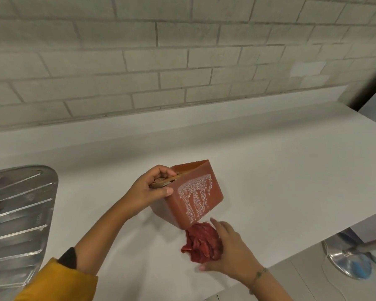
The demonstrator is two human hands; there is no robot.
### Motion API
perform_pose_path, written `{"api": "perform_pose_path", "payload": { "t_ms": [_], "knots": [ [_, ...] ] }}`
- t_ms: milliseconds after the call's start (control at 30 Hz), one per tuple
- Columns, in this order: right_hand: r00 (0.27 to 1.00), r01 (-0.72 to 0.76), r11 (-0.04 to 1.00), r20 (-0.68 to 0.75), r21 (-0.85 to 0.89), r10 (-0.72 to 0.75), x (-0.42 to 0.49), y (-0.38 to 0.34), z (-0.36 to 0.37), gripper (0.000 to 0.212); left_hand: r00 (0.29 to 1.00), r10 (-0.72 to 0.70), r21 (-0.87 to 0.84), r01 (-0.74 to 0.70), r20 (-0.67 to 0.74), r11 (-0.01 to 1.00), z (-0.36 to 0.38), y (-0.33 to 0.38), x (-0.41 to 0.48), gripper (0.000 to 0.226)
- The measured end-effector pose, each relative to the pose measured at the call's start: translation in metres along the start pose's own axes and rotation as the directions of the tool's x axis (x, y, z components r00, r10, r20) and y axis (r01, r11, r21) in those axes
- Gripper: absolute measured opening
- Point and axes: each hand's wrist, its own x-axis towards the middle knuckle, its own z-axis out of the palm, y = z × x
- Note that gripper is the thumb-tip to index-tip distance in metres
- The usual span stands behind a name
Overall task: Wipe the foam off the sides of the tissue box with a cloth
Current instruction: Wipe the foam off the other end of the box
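A terracotta-red tissue box (pixel 213 181) with a wooden lid is tilted above the white counter (pixel 269 170). White foam (pixel 197 196) runs in streaks down its side facing me. My left hand (pixel 152 190) grips the box at its top left edge, thumb on the foamy side, fingers over the lid. Just below the box's lower corner, a crumpled red cloth (pixel 201 242) lies on the counter. My right hand (pixel 228 246) rests on the cloth from the right, fingers curled around it, apart from the box.
A steel sink drainboard (pixel 17 218) lies at the left edge. A grey brick wall (pixel 182 61) backs the counter. Past the counter's right front edge, a round metal base (pixel 347 261) stands on the floor.
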Motion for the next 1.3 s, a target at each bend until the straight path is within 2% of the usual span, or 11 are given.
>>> {"api": "perform_pose_path", "payload": {
  "t_ms": [100, 167, 233, 300, 433, 533, 633, 733, 933, 1133, 1300],
  "knots": [
    [0.983, 0.015, 0.978, -0.175, -0.206, -0.052, 0.003, -0.010, 0.023, 0.116, 1.000, -0.008, 0.002, 0.008, 0.007, 1.000, 0.000, 0.001, 0.000, 0.046],
    [0.954, 0.074, 0.971, -0.269, -0.229, -0.136, 0.008, -0.013, 0.032, 0.088, 1.000, -0.014, 0.006, 0.014, 0.009, 1.000, 0.000, 0.001, 0.000, 0.043],
    [0.939, 0.140, 0.981, -0.297, -0.137, -0.176, 0.013, -0.013, 0.034, 0.062, 1.000, -0.018, 0.005, 0.018, 0.007, 1.000, -0.001, 0.000, 0.000, 0.034],
    [0.964, 0.124, 0.986, -0.249, 0.110, -0.093, 0.014, -0.014, 0.027, 0.051, 1.000, -0.019, 0.003, 0.019, 0.002, 1.000, -0.001, -0.001, 0.000, 0.029],
    [0.932, 0.139, 0.691, -0.329, 0.710, 0.151, 0.007, -0.010, -0.002, 0.025, 1.000, -0.017, -0.030, 0.017, -0.003, 0.999, -0.005, -0.001, -0.002, 0.037],
    [0.851, 0.216, 0.478, -0.404, 0.852, 0.335, 0.002, -0.003, -0.034, 0.012, 1.000, -0.017, -0.033, 0.017, -0.002, 0.999, -0.005, -0.002, -0.001, 0.035],
    [0.838, 0.339, 0.363, -0.454, 0.868, 0.302, -0.005, -0.012, -0.064, 0.015, 1.000, -0.016, -0.016, 0.016, 0.001, 1.000, -0.003, -0.003, 0.001, 0.034],
    [0.808, 0.452, 0.456, -0.569, 0.767, 0.155, -0.008, -0.032, -0.079, 0.017, 1.000, -0.006, -0.012, 0.006, 0.005, 1.000, -0.002, -0.004, 0.001, 0.034],
    [0.773, 0.580, 0.543, -0.620, 0.607, -0.134, 0.006, -0.059, -0.070, 0.062, 1.000, 0.019, -0.054, -0.020, -0.017, 0.998, -0.003, -0.003, 0.001, 0.036],
    [0.691, 0.495, 0.845, -0.681, 0.200, -0.244, 0.019, -0.067, -0.066, 0.054, 0.998, 0.041, -0.068, -0.045, -0.051, 0.997, -0.002, -0.008, 0.003, 0.032],
    [0.637, 0.440, 0.897, -0.693, -0.033, -0.338, 0.027, -0.079, -0.069, 0.046, 0.992, 0.068, -0.061, -0.075, -0.107, 0.995, -0.002, -0.008, 0.007, 0.025]
  ]
}}
